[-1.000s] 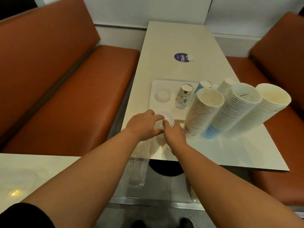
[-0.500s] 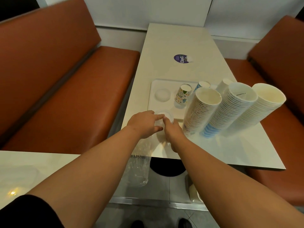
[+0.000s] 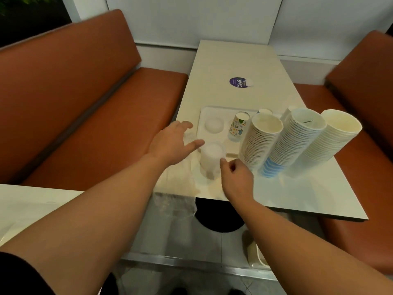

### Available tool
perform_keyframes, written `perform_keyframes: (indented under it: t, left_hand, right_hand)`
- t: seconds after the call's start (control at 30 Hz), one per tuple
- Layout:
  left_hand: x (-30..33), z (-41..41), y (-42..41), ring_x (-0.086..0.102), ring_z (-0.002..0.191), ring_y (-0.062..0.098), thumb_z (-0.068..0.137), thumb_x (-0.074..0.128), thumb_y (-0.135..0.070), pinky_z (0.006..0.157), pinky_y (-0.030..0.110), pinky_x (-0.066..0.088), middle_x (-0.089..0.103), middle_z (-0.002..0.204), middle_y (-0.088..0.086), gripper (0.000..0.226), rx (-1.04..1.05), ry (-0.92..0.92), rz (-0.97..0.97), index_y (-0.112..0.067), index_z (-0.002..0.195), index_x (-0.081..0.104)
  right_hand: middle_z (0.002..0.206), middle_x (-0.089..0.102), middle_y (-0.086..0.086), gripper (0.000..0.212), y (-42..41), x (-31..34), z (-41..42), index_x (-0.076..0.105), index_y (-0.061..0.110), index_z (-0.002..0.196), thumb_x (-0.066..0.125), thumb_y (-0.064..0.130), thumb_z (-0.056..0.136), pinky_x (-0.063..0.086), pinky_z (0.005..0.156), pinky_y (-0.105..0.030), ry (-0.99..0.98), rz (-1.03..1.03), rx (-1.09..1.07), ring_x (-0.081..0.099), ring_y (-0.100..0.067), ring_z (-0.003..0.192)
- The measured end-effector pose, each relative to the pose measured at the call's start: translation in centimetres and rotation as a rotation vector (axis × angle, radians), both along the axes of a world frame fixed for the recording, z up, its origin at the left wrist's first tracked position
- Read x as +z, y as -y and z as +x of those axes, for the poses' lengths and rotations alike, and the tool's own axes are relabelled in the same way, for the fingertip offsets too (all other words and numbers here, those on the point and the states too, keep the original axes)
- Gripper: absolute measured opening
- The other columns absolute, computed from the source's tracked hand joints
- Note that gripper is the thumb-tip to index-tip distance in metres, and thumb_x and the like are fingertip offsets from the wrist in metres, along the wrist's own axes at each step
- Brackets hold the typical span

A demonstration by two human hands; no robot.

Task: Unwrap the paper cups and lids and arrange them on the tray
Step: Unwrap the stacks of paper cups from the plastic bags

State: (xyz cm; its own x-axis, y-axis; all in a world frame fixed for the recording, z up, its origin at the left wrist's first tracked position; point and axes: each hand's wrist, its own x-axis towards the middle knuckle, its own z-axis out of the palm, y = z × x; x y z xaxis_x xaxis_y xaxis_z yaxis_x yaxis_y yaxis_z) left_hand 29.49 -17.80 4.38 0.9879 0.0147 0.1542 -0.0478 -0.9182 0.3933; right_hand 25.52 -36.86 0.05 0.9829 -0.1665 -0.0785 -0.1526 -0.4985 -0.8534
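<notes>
Since the earlier frame, both hands had parted from the stack of lids [image 3: 211, 160]: the left hand [image 3: 173, 143] had drawn off to the left with its grip open and fingers spread, and the right hand [image 3: 237, 175] had dropped back toward the near edge, fingers loosely curled and holding nothing. That lid stack lay on the worktop [image 3: 238, 60] just in front of the tray [image 3: 204, 116], its long axis running roughly toward the onlooker and its round end face turned up toward the tray. Crumpled clear wrap [image 3: 176, 188] trailed from it over the worktop's near edge; its outline was hard to make out. On the tray sat one single lid [image 3: 214, 124] and a patterned cup [image 3: 239, 124], standing tilted by the wide lens. Three long cup stacks [image 3: 302, 143] leaned on the worktop to the right, mouths up and toward the camera, bases toward the near right. They hid most of two further cups behind them. A round purple sticker [image 3: 238, 82] lay farther back. Brown bench seats [image 3: 85, 103] flanked the worktop.
</notes>
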Motion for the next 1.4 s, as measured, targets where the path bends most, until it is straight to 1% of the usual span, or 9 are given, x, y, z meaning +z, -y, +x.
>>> perform_keyframes:
  t: [0.17, 0.3, 0.43, 0.53, 0.83, 1.0, 1.13, 1.27, 1.4]
  left_hand:
    - [3.3, -2.1, 1.1, 0.050, 0.120, 0.016, 0.087, 0.062, -0.057, 0.088, 0.027, 0.041, 0.052, 0.136, -0.005, 0.057, 0.131, 0.076, -0.295, -0.028, 0.134, 0.048]
    - [6.0, -5.0, 0.2, 0.055, 0.110, 0.012, 0.088, 0.065, -0.051, 0.087, 0.030, 0.052, 0.059, 0.119, -0.009, 0.039, 0.350, 0.171, -0.538, -0.030, 0.120, 0.056]
    - [6.7, -10.1, -3.4, 0.057, 0.113, 0.015, 0.086, 0.064, -0.054, 0.089, 0.030, 0.051, 0.060, 0.119, -0.003, 0.046, 0.631, 0.297, -0.727, -0.024, 0.121, 0.057]
    - [5.9, -15.7, -4.6, 0.050, 0.121, 0.014, 0.079, 0.061, -0.062, 0.099, 0.036, 0.043, 0.054, 0.130, -0.006, 0.070, 0.637, 0.041, -0.893, -0.022, 0.135, 0.050]
    - [-1.6, -34.8, -12.1, 0.063, 0.063, 0.025, 0.095, 0.059, -0.015, 0.058, 0.032, 0.053, 0.059, 0.082, 0.011, 0.009, 1.312, 0.090, -0.975, -0.008, 0.089, 0.059]
    - [-6.5, -40.6, -15.6, 0.067, 0.066, 0.030, 0.087, 0.057, -0.007, 0.065, 0.036, 0.054, 0.066, 0.085, 0.017, 0.005, 1.506, 0.059, -1.031, -0.005, 0.084, 0.060]
    - [-10.4, -41.8, -17.6, 0.067, 0.081, 0.027, 0.090, 0.064, -0.025, 0.071, 0.034, 0.050, 0.071, 0.106, 0.013, 0.022, 1.493, -0.015, -0.911, -0.013, 0.107, 0.058]
    - [-13.8, -42.6, -17.2, 0.055, 0.117, 0.035, 0.092, 0.050, -0.047, 0.097, 0.045, 0.041, 0.060, 0.128, 0.012, 0.052, 1.083, 0.006, 0.111, -0.009, 0.126, 0.058]
    - [-17.4, -41.9, -16.3, 0.008, 0.150, 0.033, 0.096, 0.016, -0.061, 0.119, 0.055, 0.008, 0.017, 0.163, 0.002, 0.065, 0.655, -0.557, 0.221, -0.030, 0.153, 0.027]
  right_hand:
    - [0.119, 0.054, 0.014, 0.059, -3.2, 2.7, -0.7, 0.051, 0.021, 0.133, 0.073, 0.042, 0.083, 0.037, 0.090, -0.023, -0.062, 0.091, 0.577, 0.049, -0.004, 0.110]
    - [0.093, 0.069, 0.002, 0.009, -4.4, 3.6, 1.3, 0.063, 0.018, 0.099, 0.064, 0.015, 0.091, 0.045, 0.076, -0.027, -0.065, 0.104, 0.697, 0.065, -0.016, 0.086]
    - [0.082, 0.070, -0.004, 0.013, -4.7, 3.7, 1.4, 0.061, 0.016, 0.093, 0.061, 0.003, 0.091, 0.051, 0.066, -0.030, -0.215, 0.234, 0.914, 0.065, -0.017, 0.065]
    - [0.084, 0.065, -0.005, 0.009, -7.2, 3.6, 0.0, 0.062, 0.014, 0.101, 0.061, 0.011, 0.093, 0.051, 0.061, -0.029, -0.310, 0.233, 1.150, 0.060, -0.014, 0.063]
    - [0.085, 0.068, -0.005, 0.005, -17.3, -0.5, -8.1, 0.063, 0.011, 0.094, 0.062, 0.008, 0.091, 0.053, 0.073, -0.040, -0.474, -0.150, 1.482, 0.061, -0.025, 0.077]
    - [0.098, 0.069, -0.009, 0.006, -22.5, -4.8, -12.2, 0.063, 0.008, 0.097, 0.061, 0.009, 0.091, 0.056, 0.071, -0.036, -0.429, -0.293, 1.481, 0.064, -0.023, 0.074]
    - [0.116, 0.063, -0.010, 0.024, -25.6, -7.5, -13.7, 0.060, 0.012, 0.116, 0.060, 0.021, 0.093, 0.051, 0.086, -0.037, -0.183, -0.556, 1.439, 0.060, -0.030, 0.106]
    - [0.123, 0.058, -0.010, 0.041, -25.7, -8.1, -15.7, 0.059, 0.013, 0.125, 0.066, 0.033, 0.089, 0.043, 0.091, -0.041, 0.539, -0.428, 1.359, 0.053, -0.031, 0.111]
    - [0.146, 0.047, -0.004, 0.056, -25.3, -10.2, -17.6, 0.049, 0.026, 0.141, 0.050, 0.056, 0.094, 0.032, 0.109, -0.043, 0.515, -0.737, 1.821, 0.040, -0.031, 0.133]
